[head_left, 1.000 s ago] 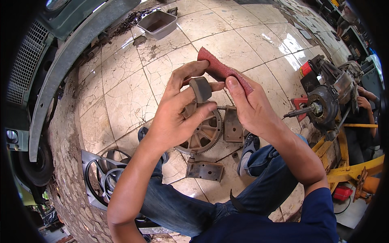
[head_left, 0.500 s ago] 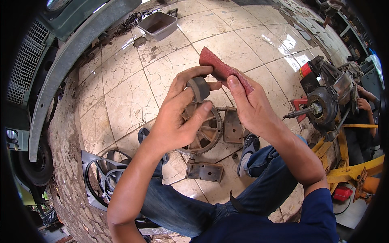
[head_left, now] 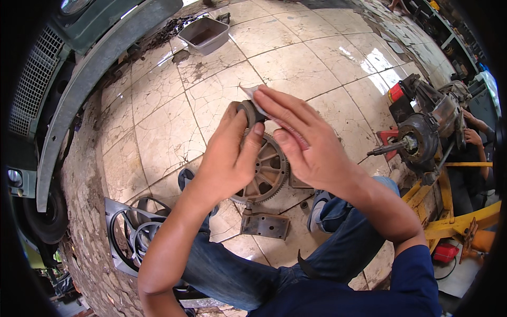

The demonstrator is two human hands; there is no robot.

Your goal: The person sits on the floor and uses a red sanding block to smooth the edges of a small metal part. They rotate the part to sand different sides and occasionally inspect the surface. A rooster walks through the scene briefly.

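Note:
My left hand [head_left: 227,153] grips a dark grey metal ring [head_left: 252,112], its fingers curled round and partly through it. Against the ring's outer side lies a folded sheet of sandpaper [head_left: 254,94], pale backing showing at its far end. My right hand [head_left: 311,142] holds that sandpaper under its extended fingers, the thumb below; a reddish edge shows along the palm. Below both hands a toothed, spoked gear wheel [head_left: 270,177] rests on the tiled floor, partly hidden by them. Nearer to me lies a metal bracket plate with holes [head_left: 265,225].
A grey plastic basin [head_left: 206,36] stands far off on the tiles. At left are a vehicle's bumper [head_left: 74,79] and a fan shroud [head_left: 124,232]. On the right an axle assembly [head_left: 417,134] sits by a yellow stand [head_left: 449,224], where another person's hands [head_left: 473,129] show.
My right hand has brought the sandpaper left and down onto the ring, its fingers now flattened over it. The ring has turned and shifted slightly in my left hand.

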